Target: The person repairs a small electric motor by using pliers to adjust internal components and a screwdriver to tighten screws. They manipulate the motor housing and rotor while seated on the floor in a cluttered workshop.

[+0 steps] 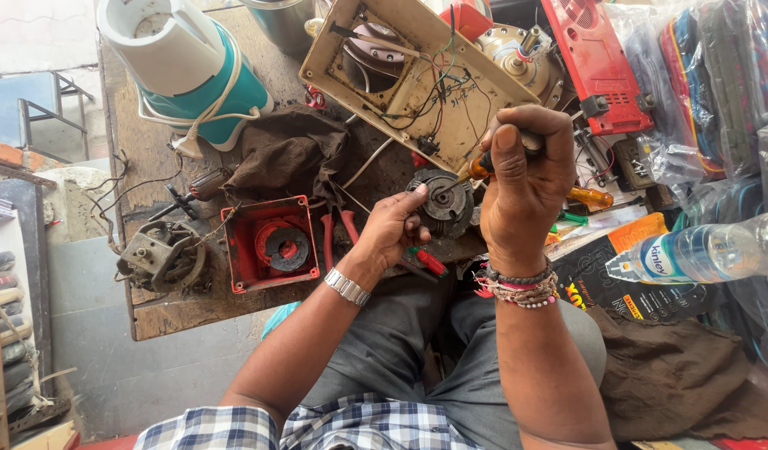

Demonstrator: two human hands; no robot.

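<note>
My left hand (395,227) grips the near edge of a round dark motor part (445,202) resting on the wooden workbench (176,310). My right hand (521,179) is closed around an orange-handled screwdriver (477,167), whose tip points down into the centre of the motor part. A metal watch sits on my left wrist and bead bracelets on my right.
A cream appliance base (401,71) with exposed wiring lies behind the motor part. A red square housing (270,242) and another motor (161,255) sit at the left, with red-handled pliers (334,233), a dark cloth (288,154) and a teal-white appliance (192,67). At the right a water bottle (700,250).
</note>
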